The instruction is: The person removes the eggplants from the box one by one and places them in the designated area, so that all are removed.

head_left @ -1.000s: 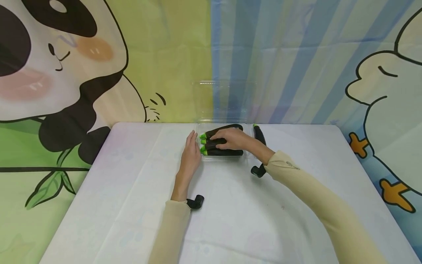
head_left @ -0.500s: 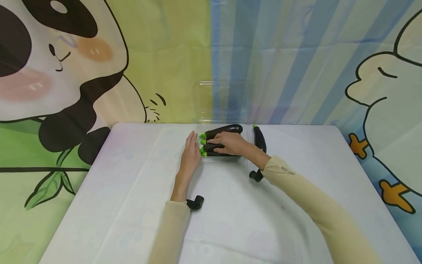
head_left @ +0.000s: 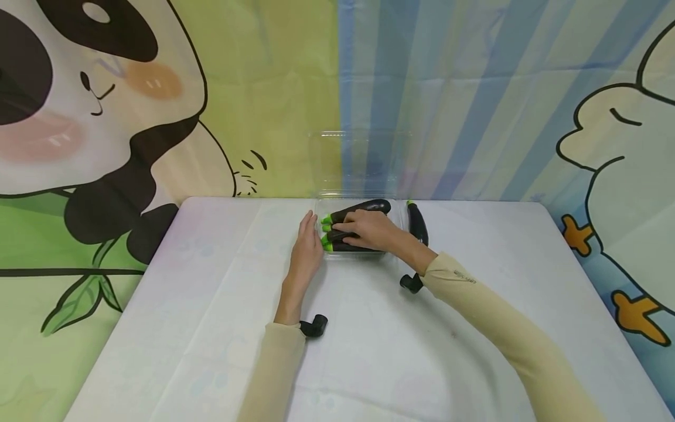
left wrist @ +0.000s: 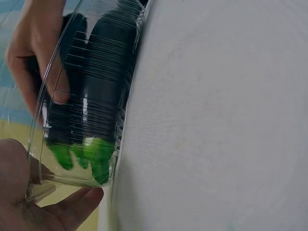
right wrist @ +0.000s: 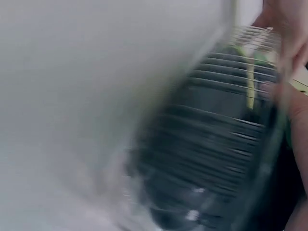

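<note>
Several dark eggplants with bright green caps lie side by side in a clear plastic box (head_left: pixel 358 256). Over the middle of them my right hand (head_left: pixel 371 230) reaches in, its fingers and thumb curled around an eggplant (head_left: pixel 341 235). The farthest eggplant (head_left: pixel 369 206) lies along the back of the box. At the box's left end my left hand (head_left: pixel 306 249) rests with straight fingers against the wall. In the left wrist view the green caps (left wrist: pixel 98 156) point toward that hand (left wrist: pixel 53 211). The right wrist view is blurred, with dark eggplants (right wrist: pixel 202 144) behind the ribbed plastic.
The box's clear lid (head_left: pixel 364 161) stands upright behind it, against the printed backdrop (head_left: pixel 263 94). One more eggplant (head_left: pixel 418 223) lies on the table just right of the box. A white cloth covers the table (head_left: pixel 232 328), whose back edge runs close behind the box.
My right hand has lowered slightly among the eggplants, covering more of the front ones and uncovering the rounded end of the farthest one. My left hand stays at the box's end.
</note>
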Demonstrator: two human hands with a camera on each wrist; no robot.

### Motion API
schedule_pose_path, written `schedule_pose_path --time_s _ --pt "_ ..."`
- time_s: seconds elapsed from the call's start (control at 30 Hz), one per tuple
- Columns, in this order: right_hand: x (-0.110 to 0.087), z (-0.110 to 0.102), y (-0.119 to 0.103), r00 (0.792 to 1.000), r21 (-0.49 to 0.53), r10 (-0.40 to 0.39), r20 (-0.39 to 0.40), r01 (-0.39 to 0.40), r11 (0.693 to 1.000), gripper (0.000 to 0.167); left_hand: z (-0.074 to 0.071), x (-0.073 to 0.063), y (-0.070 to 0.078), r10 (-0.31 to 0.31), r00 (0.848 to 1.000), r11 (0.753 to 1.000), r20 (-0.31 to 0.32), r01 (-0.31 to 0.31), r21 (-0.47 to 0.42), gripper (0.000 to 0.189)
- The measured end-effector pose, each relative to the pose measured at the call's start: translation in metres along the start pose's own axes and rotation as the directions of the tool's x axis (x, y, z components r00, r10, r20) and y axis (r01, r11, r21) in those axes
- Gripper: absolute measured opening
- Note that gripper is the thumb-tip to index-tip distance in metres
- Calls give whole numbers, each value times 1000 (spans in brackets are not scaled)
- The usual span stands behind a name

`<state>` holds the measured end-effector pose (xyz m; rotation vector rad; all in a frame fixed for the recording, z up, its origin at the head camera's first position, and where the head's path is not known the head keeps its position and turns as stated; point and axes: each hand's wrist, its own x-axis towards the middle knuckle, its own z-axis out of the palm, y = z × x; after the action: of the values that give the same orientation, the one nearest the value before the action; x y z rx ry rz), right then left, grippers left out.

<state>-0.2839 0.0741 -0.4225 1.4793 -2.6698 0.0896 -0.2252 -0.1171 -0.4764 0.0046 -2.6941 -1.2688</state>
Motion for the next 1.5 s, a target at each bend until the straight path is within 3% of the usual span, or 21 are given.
schedule_pose_path --time_s 0.2,0.43,0.57,0.77,0.93,1.2,1.5 --pt "-6 -18 3 992 12 81 -94 -80 997 41 0 0 1 1 1000 1000 -15 -1 3 45" --pt "-22 -24 -4 972 51 183 -145 -178 983 43 0 -1 1 4 1000 1000 -19 -4 5 45" --pt "-33 -25 -14 942 89 239 -235 -224 970 44 1 -1 1 2 1000 1000 -13 -2 0 45" --pt "-46 -24 -26 876 140 316 -365 -284 949 43 2 -1 1 15 1000 1000 -27 -15 6 45" --pt "-58 -23 -34 852 220 397 -342 -338 915 45 2 -1 1 10 1000 1000 -29 -10 10 45" --pt "-68 -23 -35 839 337 448 -309 -345 876 48 1 -1 1 4 1000 1000 -11 -4 0 46" --pt "-77 -23 -28 829 355 480 -287 -374 857 52 1 -1 0 12 1000 1000 -24 -12 -7 46"
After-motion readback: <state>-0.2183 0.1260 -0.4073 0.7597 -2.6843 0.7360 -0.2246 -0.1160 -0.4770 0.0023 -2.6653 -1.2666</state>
